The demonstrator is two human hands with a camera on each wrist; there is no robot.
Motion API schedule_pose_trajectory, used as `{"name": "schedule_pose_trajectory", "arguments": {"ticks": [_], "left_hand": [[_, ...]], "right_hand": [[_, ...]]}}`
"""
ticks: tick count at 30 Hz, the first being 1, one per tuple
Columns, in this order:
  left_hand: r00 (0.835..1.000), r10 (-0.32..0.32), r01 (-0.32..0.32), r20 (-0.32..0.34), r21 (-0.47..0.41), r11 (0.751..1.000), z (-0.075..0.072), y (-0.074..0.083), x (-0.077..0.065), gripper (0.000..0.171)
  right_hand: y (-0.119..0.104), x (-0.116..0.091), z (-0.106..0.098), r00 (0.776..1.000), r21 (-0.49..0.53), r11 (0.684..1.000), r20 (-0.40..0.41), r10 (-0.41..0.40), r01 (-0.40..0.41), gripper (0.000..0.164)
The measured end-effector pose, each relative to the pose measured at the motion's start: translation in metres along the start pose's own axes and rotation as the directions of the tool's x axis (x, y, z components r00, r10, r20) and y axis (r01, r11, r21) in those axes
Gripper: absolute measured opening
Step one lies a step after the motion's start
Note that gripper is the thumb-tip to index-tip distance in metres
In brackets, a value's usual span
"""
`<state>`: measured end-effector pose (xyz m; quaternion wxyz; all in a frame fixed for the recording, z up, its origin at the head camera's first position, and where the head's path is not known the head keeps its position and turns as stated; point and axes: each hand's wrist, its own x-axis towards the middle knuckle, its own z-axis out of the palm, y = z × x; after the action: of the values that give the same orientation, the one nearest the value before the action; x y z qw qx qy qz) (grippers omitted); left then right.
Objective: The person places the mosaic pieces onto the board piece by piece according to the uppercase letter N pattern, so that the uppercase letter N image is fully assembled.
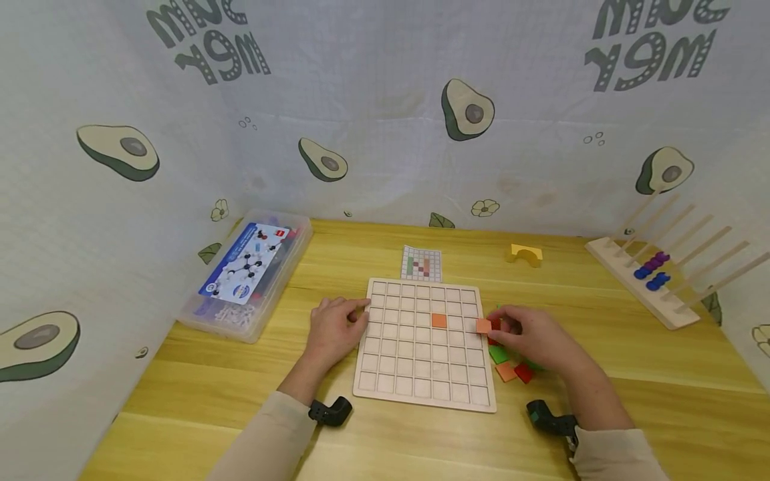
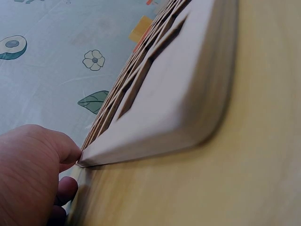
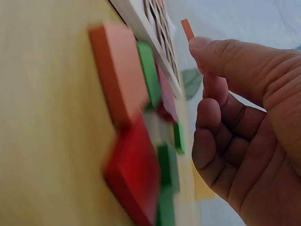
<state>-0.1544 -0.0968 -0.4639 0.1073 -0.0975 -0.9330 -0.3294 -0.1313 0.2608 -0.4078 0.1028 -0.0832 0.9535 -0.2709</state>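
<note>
A wooden grid board [image 1: 422,369] lies flat on the table, with one orange square tile [image 1: 440,321] in a cell right of its middle. My right hand [image 1: 537,336] pinches another orange tile [image 1: 483,326] between thumb and fingers, over the board's right edge. In the right wrist view that tile [image 3: 187,29] is raised above the loose tiles. Along the left edge of the board rests my left hand [image 1: 335,329], its thumb and index fingertip at the rim; the left wrist view shows the fingers [image 2: 70,147] touching the board's side. Its other fingers are partly hidden.
Loose green, red and orange tiles [image 1: 506,371] lie beside the board's right edge. A small pattern card [image 1: 422,262] sits behind the board. Farther out are a plastic case [image 1: 246,267], a yellow arch block [image 1: 525,254] and a peg rack [image 1: 640,284] with beads.
</note>
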Motion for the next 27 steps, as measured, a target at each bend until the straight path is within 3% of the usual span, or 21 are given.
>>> {"name": "schedule_pose_trajectory", "arguments": {"ticks": [11,27], "left_hand": [[1.0,-0.003,0.003,0.007,-0.003,1.0,0.0,0.001,0.0,0.027],[1.0,0.002,-0.002,-0.006,-0.001,1.0,0.0,0.0,0.0,0.027]], "right_hand": [[-0.026,0.005,0.022,0.993,0.03,0.993,0.031,-0.112,0.111,0.025],[-0.048,0.014,0.034,0.993,0.085,0.992,0.071,-0.099,0.093,0.021]]}}
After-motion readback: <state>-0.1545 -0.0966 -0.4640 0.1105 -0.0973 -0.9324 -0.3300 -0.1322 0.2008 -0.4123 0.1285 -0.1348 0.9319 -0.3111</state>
